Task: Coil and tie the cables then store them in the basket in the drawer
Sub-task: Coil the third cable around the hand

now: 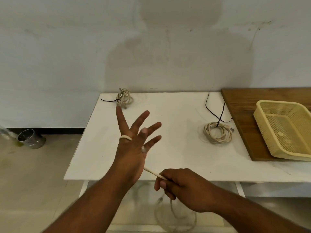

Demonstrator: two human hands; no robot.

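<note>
Over the white rectangular tabletop (176, 158), the left hand (133, 148) spreads its fingers wide, a beige round cable (124, 137) looped around its index finger. The right hand (183, 187) pinches that cable nearer the tabletop's front edge; the slack below seems blurred. A yellow perforated plastic basket (284, 132) sits on the tabletop's right side.

- The left hand (133, 145) is spread open above the white table (176, 157), a cream cable (125, 137) looped round its little finger.
- The right hand (183, 187), at the table's near edge, pinches that cable; the slack hangs blurred below the edge.
- One tied coil (124, 98) lies at the table's far left corner, another coil (217, 132) toward its right.
- A yellow basket (269, 106) sits on the wooden board (242, 105) at the table's right end.
</note>
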